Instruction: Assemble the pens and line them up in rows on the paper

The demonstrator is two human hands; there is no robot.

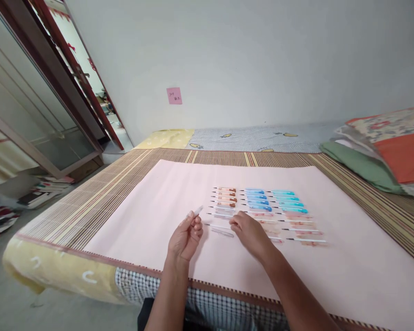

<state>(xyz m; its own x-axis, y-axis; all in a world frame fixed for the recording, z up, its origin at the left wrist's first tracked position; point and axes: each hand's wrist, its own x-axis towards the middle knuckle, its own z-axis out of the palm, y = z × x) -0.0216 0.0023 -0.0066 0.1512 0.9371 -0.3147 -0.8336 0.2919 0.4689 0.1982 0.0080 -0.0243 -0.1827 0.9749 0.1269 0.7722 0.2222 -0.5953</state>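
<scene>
My left hand (188, 234) is closed on a clear, whitish pen barrel (198, 211), held up above the pink sheet (141, 207). My right hand (246, 232) is pinched at the right end of a white pen refill (218, 226) with a dark tip, low over the sheet. Just below that refill lies a greyish clear pen barrel (222, 232). Around my right hand, refills and barrels lie in rows: brown ones (227, 194), blue ones (257, 197), turquoise ones (286, 197) and pinkish ones (305, 231). Some pinkish ones are partly hidden behind the right hand.
The sheet lies on a striped mat (106, 202) over a bed. Folded bedding and a pillow (400, 142) are piled at the right. A pink note (174, 95) sticks to the wall behind. To the left are a glass-panelled cabinet (31, 92) and books (41, 191).
</scene>
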